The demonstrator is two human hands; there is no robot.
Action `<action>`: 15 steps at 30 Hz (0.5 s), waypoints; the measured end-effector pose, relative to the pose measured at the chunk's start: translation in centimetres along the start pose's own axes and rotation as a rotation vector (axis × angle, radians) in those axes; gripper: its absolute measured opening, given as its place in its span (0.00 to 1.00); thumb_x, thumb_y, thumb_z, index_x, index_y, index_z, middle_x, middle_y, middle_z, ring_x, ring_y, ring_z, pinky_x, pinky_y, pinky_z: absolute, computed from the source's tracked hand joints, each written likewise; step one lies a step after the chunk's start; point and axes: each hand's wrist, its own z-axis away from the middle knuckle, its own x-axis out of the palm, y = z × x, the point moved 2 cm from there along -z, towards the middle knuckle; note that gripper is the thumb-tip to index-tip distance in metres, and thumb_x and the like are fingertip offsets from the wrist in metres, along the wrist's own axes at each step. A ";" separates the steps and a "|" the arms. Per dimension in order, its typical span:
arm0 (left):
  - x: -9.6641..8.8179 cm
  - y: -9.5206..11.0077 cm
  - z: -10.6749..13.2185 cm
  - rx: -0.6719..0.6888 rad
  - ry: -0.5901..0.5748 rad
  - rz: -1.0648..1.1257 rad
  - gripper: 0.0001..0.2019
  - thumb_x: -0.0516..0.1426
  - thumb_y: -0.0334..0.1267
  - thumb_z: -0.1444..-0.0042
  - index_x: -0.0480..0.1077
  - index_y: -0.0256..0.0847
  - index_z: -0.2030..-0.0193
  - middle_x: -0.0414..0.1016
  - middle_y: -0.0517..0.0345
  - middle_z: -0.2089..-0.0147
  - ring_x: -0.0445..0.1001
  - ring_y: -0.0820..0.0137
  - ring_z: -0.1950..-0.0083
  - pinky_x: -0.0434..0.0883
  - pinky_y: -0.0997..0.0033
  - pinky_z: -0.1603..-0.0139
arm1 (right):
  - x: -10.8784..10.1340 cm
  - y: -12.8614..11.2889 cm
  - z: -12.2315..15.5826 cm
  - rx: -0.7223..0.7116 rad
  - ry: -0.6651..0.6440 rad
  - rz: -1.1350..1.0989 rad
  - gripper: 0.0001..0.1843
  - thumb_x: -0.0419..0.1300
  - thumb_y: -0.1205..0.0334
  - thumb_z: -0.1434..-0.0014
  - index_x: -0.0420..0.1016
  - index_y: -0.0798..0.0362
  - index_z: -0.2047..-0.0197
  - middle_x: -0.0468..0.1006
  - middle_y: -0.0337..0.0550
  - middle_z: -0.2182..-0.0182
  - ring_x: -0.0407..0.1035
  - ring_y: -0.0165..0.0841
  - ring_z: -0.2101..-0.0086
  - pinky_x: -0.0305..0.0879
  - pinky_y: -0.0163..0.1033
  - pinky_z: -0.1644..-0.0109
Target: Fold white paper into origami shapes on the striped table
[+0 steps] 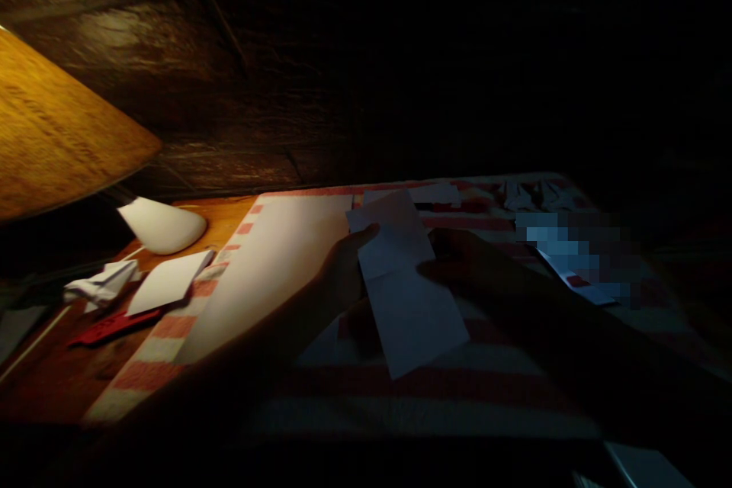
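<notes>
A sheet of white paper (412,305), creased across its middle, is held up over a red-and-white striped cloth (435,419). My left hand (346,267) grips its left edge, the thumb lying on top of the sheet. At the right edge, my right hand (457,255) pinches the paper between thumb and fingers. Both hands are in deep shadow, so the fingers beneath the sheet are hidden. Left of my hands, a large white sheet (274,259) lies flat on the cloth.
A lamp with a yellow-brown shade (62,137) and white base (163,225) stands left. Near it lie folded white paper (106,282), a stack of paper squares (171,278) and a red object (114,328). Folded paper shapes (529,196) sit at the back right, behind a blurred-out screen (560,244).
</notes>
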 end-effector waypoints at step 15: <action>0.3 -1.3 -0.2 -0.025 0.027 0.028 0.10 0.65 0.42 0.47 0.76 0.38 0.63 0.81 0.51 0.70 0.79 0.60 0.68 0.76 0.58 0.62 | 1.8 -1.4 0.8 -0.641 0.462 0.637 0.11 0.63 0.58 0.39 0.69 0.48 0.55 0.74 0.45 0.63 0.67 0.35 0.69 0.59 0.42 0.67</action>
